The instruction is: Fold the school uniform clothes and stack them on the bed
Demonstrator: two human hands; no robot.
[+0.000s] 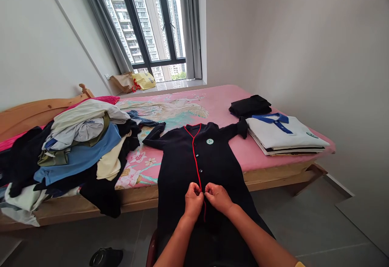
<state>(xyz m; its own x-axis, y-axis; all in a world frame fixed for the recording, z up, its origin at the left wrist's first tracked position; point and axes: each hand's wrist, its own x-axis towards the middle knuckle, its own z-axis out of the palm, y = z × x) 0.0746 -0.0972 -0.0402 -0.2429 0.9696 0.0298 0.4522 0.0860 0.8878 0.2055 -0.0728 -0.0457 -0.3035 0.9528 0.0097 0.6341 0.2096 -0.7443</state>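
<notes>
A black cardigan (pixel 179 165) with red trim down its front lies face up, its upper part on the bed and its lower part hanging toward me. A round badge (pixel 209 141) sits on its chest, and several buttons run along the placket above my hands. My left hand (pixel 193 200) pinches the red-trimmed front edge. Close beside it, my right hand (pixel 217 196) pinches the other side of the same opening. Whatever button lies between the fingertips is hidden.
A heap of loose clothes (pixel 79 145) covers the bed's left side. Folded white shirts (pixel 282 133) and a folded black garment (pixel 249 105) are stacked at the right. Bags (pixel 133 81) stand by the window. A dark object (pixel 106 256) lies on the floor.
</notes>
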